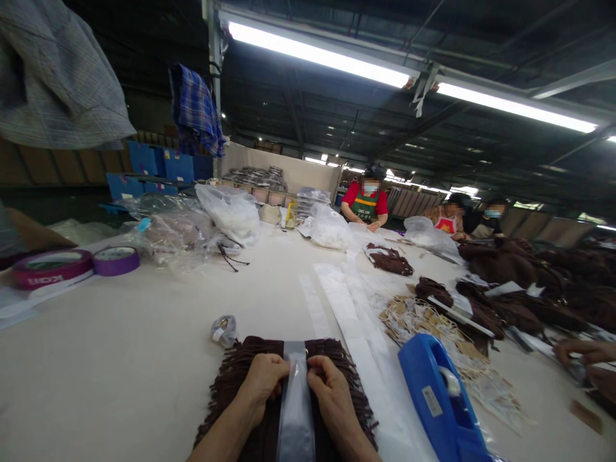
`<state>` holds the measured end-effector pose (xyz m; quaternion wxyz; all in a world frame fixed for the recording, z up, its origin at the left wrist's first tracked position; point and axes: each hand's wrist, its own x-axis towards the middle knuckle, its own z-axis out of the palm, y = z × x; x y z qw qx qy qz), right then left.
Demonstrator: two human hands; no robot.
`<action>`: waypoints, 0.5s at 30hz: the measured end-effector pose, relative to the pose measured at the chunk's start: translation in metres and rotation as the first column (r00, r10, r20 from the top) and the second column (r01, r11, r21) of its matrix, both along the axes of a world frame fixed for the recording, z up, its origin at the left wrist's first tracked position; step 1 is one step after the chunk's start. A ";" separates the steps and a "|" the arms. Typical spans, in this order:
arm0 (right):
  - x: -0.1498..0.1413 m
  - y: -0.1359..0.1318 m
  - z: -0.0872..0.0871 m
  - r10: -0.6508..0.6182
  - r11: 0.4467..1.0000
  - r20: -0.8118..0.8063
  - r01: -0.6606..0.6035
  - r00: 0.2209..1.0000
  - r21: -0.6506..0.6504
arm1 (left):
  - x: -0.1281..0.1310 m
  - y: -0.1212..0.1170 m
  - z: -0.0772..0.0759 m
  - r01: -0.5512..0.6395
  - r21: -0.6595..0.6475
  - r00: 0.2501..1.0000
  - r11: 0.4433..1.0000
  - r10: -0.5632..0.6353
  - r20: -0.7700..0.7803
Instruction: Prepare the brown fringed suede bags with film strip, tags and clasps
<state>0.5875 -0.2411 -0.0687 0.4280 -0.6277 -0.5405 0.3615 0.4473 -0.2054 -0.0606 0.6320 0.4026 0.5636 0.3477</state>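
A dark brown fringed item (pixel 264 346), possibly a bag, lies flat on the table in front of me. Down its middle runs a clear plastic sleeve (pixel 296 410), with a greyish band at its top end. My left hand (pixel 260 385) is closed, thumb and fingers pinching at the sleeve's left edge. On the opposite edge my right hand (pixel 333 393) is closed in a similar pinch, its fingertips partly hidden. Both wrists rest over the brown fabric. Just beyond its upper left corner sits a small crumpled plastic bundle (pixel 224 331).
To the right stand a blue tape dispenser (pixel 433 398), a pile of corded tags (pixel 433 327) and brown fringed goods (pixel 520 263). White strips (pixel 337 295) run alongside. Tape rolls (pixel 117 260) and plastic bags (pixel 231 212) lie left. Co-workers (pixel 366 204) sit beyond; another person's hand (pixel 584 353) shows right.
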 end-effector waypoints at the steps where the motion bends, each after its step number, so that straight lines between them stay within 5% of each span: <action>1: 0.000 0.000 0.001 -0.015 1.000 0.011 0.015 1.000 0.001 | 0.001 0.001 0.002 0.002 -0.027 1.000 1.000 -0.002 -0.008; 6: 0.001 0.003 0.002 -0.103 0.992 -0.110 0.093 0.989 -0.088 | 0.006 0.003 0.009 0.060 -0.168 0.998 0.984 -0.063 -0.007; 15: 0.002 0.010 -0.009 -0.106 0.984 -0.443 0.030 0.890 -0.174 | 0.007 0.002 0.011 0.144 -0.146 0.989 0.979 -0.144 0.015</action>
